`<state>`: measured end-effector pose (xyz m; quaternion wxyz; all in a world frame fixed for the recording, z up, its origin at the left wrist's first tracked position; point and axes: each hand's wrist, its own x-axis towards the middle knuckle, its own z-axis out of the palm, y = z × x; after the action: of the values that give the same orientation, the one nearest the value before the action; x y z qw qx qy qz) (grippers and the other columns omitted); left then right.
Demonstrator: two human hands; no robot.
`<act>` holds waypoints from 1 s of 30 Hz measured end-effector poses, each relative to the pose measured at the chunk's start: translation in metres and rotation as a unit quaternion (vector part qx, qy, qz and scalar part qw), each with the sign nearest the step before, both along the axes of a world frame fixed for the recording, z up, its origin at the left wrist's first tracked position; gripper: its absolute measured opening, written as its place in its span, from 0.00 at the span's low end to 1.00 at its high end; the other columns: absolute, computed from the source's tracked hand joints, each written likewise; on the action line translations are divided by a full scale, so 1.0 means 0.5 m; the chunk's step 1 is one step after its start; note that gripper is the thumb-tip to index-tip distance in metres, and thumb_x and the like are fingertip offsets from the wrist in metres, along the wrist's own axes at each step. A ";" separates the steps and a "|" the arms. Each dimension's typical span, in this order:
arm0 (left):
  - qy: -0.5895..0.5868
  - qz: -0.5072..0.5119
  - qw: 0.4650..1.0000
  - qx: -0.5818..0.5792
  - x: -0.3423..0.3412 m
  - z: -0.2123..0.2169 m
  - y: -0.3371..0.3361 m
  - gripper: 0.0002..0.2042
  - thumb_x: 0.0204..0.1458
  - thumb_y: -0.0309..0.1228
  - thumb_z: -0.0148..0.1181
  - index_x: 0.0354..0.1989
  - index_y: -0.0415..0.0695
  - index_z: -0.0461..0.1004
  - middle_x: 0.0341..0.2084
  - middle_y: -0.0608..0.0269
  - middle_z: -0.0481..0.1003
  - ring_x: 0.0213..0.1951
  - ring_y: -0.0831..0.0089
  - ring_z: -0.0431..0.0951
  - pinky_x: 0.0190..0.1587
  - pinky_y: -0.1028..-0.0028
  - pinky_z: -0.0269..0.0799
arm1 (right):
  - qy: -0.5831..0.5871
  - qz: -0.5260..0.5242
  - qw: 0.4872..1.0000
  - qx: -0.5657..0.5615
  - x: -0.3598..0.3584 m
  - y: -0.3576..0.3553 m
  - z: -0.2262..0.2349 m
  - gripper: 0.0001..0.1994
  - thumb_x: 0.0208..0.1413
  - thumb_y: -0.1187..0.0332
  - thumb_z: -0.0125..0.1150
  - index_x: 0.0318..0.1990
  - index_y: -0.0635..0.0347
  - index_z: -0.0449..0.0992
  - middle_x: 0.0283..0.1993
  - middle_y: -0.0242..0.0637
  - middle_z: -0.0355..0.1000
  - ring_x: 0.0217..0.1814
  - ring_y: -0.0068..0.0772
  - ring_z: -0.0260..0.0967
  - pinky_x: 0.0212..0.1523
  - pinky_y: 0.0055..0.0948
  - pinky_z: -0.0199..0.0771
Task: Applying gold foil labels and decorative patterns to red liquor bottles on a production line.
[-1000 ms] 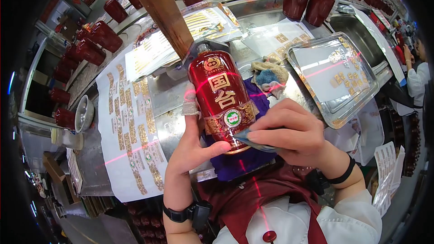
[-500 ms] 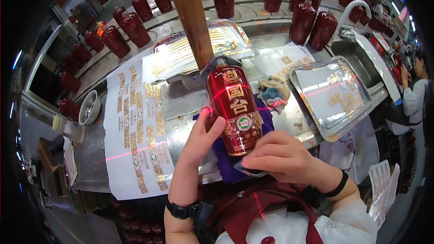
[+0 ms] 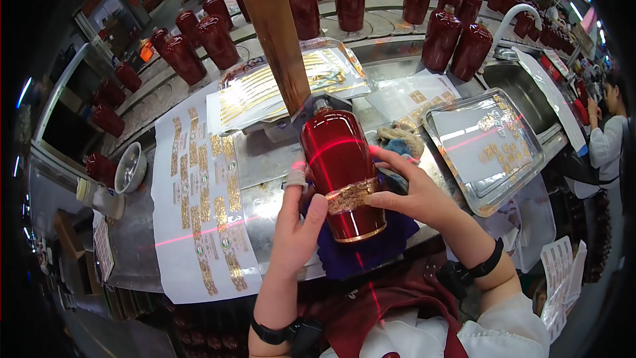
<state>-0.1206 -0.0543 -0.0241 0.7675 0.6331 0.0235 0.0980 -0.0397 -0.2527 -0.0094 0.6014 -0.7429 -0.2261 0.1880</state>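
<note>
Fingers (image 3: pixel 316 212) of the left hand (image 3: pixel 298 238) bend by the left side of the big red bottle (image 3: pixel 339 152), with the thumb near the left end of its gold band (image 3: pixel 350 197). Some tips are hidden, so I cannot tell how hard they hold. Out to the left, a white sheet (image 3: pixel 167 252) with gold pieces (image 3: pixel 195 222) lies on the metal worktop (image 3: pixel 255 159).

The bottle is in the middle of the frame, over a purple cloth (image 3: pixel 399 233). It is long and runs nearly up and down, with its neck up and a bit left, and its bottom down and a bit right. It sits between the two hands.

The right hand (image 3: pixel 419 195) is nearer to the gold band. Its thumb is on the right end, and its pointing finger is wide apart from it, up by the bottle's right edge. Something grey-blue (image 3: pixel 395 181) shows under that hand, but I cannot tell if it is held.

Half a second ago, the bottle shows big gold signs and a round green mark. Now a plain red side shows above the band. The right hand is higher now, too.
</note>
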 end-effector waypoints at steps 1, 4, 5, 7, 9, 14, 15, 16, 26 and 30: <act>-0.002 -0.012 1.000 -0.025 -0.001 -0.002 -0.008 0.32 0.60 0.31 0.55 0.68 0.34 0.47 0.59 0.54 0.63 0.58 0.69 0.65 0.60 0.70 0.61 | 0.019 0.009 1.000 0.001 0.003 0.002 -0.002 0.44 0.44 0.57 0.74 0.67 0.60 0.56 0.63 0.47 0.62 0.67 0.44 0.58 0.63 0.40 0.60; 0.005 -0.020 0.999 0.032 0.005 -0.007 -0.025 0.34 0.59 0.33 0.56 0.68 0.35 0.46 0.59 0.53 0.64 0.58 0.68 0.65 0.60 0.70 0.61 | 0.057 -0.001 0.998 0.003 0.008 0.000 -0.003 0.45 0.42 0.57 0.76 0.67 0.58 0.56 0.63 0.46 0.62 0.67 0.44 0.57 0.63 0.41 0.59; 0.021 -0.028 0.999 0.013 0.005 -0.008 -0.025 0.35 0.58 0.34 0.59 0.68 0.34 0.46 0.59 0.53 0.63 0.59 0.68 0.65 0.61 0.69 0.60 | 0.055 0.001 0.998 0.001 0.009 -0.001 -0.003 0.45 0.42 0.57 0.76 0.67 0.57 0.56 0.63 0.46 0.62 0.67 0.43 0.56 0.63 0.42 0.59; 0.001 -0.038 0.999 -0.009 0.005 -0.008 -0.024 0.36 0.58 0.33 0.59 0.68 0.34 0.45 0.59 0.52 0.63 0.59 0.68 0.64 0.62 0.69 0.59 | 0.055 0.006 0.998 -0.002 0.010 0.000 -0.003 0.48 0.41 0.57 0.77 0.68 0.56 0.54 0.63 0.47 0.62 0.68 0.43 0.56 0.64 0.42 0.59; -0.001 -0.048 0.998 -0.046 0.003 -0.009 -0.020 0.36 0.58 0.33 0.59 0.68 0.33 0.45 0.60 0.52 0.62 0.60 0.68 0.63 0.62 0.69 0.58 | 0.051 0.016 0.999 -0.003 0.011 0.003 -0.002 0.48 0.41 0.57 0.77 0.68 0.56 0.53 0.63 0.46 0.61 0.68 0.43 0.55 0.64 0.42 0.58; 0.010 -0.048 0.998 -0.027 0.003 -0.015 -0.016 0.36 0.58 0.33 0.59 0.68 0.32 0.46 0.61 0.52 0.61 0.61 0.68 0.61 0.64 0.69 0.56 | 0.095 -0.004 0.995 -0.006 0.013 0.009 0.008 0.48 0.40 0.59 0.76 0.68 0.55 0.53 0.65 0.43 0.59 0.68 0.42 0.54 0.66 0.42 0.54; 0.023 -0.049 0.998 -0.026 0.003 -0.016 -0.015 0.36 0.58 0.33 0.59 0.68 0.33 0.46 0.61 0.52 0.61 0.62 0.68 0.61 0.64 0.69 0.56 | 0.098 -0.004 0.995 -0.008 0.012 0.009 0.011 0.47 0.40 0.61 0.76 0.68 0.55 0.54 0.66 0.41 0.58 0.69 0.40 0.53 0.68 0.41 0.52; 0.026 -0.055 0.998 -0.030 0.003 -0.017 -0.015 0.36 0.58 0.33 0.59 0.68 0.33 0.47 0.62 0.52 0.61 0.62 0.68 0.61 0.64 0.69 0.56 | 0.096 0.002 0.995 -0.019 0.012 0.010 0.013 0.46 0.40 0.63 0.76 0.68 0.55 0.54 0.67 0.38 0.57 0.69 0.38 0.53 0.69 0.40 0.49; -0.010 -0.062 0.998 -0.025 0.000 -0.029 -0.008 0.36 0.59 0.39 0.59 0.69 0.35 0.48 0.62 0.51 0.61 0.62 0.67 0.61 0.64 0.69 0.55 | 0.065 0.011 0.998 -0.021 0.015 0.011 0.012 0.47 0.40 0.62 0.76 0.68 0.62 0.53 0.66 0.40 0.58 0.67 0.35 0.55 0.69 0.39 0.49; 0.018 -0.062 0.998 -0.017 -0.001 -0.031 -0.006 0.35 0.58 0.41 0.59 0.68 0.35 0.51 0.62 0.52 0.62 0.62 0.67 0.61 0.64 0.68 0.56 | 0.056 0.016 0.998 -0.014 0.015 0.010 0.004 0.47 0.42 0.62 0.75 0.68 0.61 0.53 0.66 0.41 0.58 0.67 0.36 0.56 0.70 0.39 0.48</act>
<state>-0.1209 -0.0574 -0.0396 0.7821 0.6219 -0.0006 0.0386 -0.0325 -0.2479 -0.0075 0.5996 -0.7360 -0.2009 0.2418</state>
